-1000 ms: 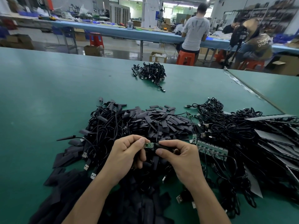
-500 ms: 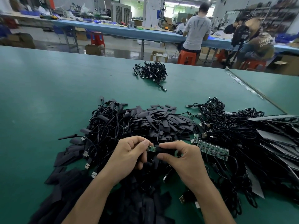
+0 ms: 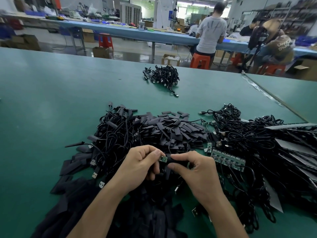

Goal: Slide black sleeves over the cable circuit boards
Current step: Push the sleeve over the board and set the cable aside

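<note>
Left hand (image 3: pixel 140 167) pinches a small green circuit board (image 3: pixel 163 159) between thumb and forefinger; right hand (image 3: pixel 197 172) pinches a black tubular sleeve (image 3: pixel 174 160) meeting the board's right end. Board markings are too small to read. Loose flat black sleeves (image 3: pixel 171 131) lie just beyond, on the green table (image 3: pixel 51 100).

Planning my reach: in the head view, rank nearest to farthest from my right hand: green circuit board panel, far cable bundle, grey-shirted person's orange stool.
From the right hand:
1. green circuit board panel, just to its right
2. cable bundle, ahead at mid-table
3. orange stool, beyond the table
</note>
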Tool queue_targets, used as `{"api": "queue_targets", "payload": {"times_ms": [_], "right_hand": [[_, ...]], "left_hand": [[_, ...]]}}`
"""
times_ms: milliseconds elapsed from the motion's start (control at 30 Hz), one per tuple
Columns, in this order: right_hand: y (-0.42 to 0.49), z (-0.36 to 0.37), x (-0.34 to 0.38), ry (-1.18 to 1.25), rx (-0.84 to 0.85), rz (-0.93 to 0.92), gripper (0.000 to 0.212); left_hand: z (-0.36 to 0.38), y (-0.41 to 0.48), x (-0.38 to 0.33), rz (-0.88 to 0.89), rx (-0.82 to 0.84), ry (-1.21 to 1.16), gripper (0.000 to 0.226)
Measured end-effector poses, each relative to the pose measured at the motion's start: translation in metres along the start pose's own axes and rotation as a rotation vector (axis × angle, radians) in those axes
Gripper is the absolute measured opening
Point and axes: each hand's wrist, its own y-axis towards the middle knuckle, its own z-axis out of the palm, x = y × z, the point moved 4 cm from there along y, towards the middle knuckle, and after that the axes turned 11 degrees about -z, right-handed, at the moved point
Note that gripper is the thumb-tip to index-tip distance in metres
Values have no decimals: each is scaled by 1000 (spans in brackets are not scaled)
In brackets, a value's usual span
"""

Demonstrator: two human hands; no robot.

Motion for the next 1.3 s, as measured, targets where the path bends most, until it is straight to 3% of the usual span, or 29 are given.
{"api": "queue_targets", "payload": {"times_ms": [200,400,833,967,1100,1300], "right_hand": [[-2,-1,-5,69,-12,59,28],[-1,-1,-1,68,-32,10,38],[-4,13,2,20,-89,-30,31],[-5,10,3,-6,-107,-50,30],[-4,2,1,-1,-158,-21,29],[-4,2,2,22,-143,-19,29]], "left_hand": [[-1,0,0,0,13,0,22],[-1,0,1,2,30,9,22],[-2,-1,1,26,51,-16,18],[0,-3,-1,108,-66,87,11],[-4,-11,-5,277,-226,333,30],[-9,-12,-2,283,-316,281,18]]}}
